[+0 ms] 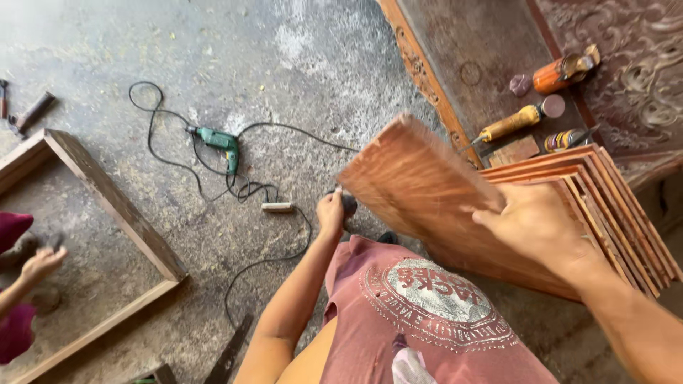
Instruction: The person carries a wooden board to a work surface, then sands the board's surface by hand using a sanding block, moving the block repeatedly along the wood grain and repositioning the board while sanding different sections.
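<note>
My right hand (535, 226) grips a reddish wooden board (416, 186), holding it tilted above a stack of similar boards (613, 206) at the right. Its fingers wrap over the board's near edge. My left hand (330, 212) hangs lower at the centre, close to the board's left corner and above a dark object on the floor; its fingers are curled, and I cannot tell whether it holds anything. My pink printed shirt (427, 320) fills the bottom centre.
A green electric drill (219, 143) with a black cord lies on the concrete floor. A wooden frame (117, 206) lies at left, where another person's hand (41, 264) shows. On a carved wooden panel (491, 57) lie a yellow-handled chisel (514, 122) and an orange bottle (558, 72).
</note>
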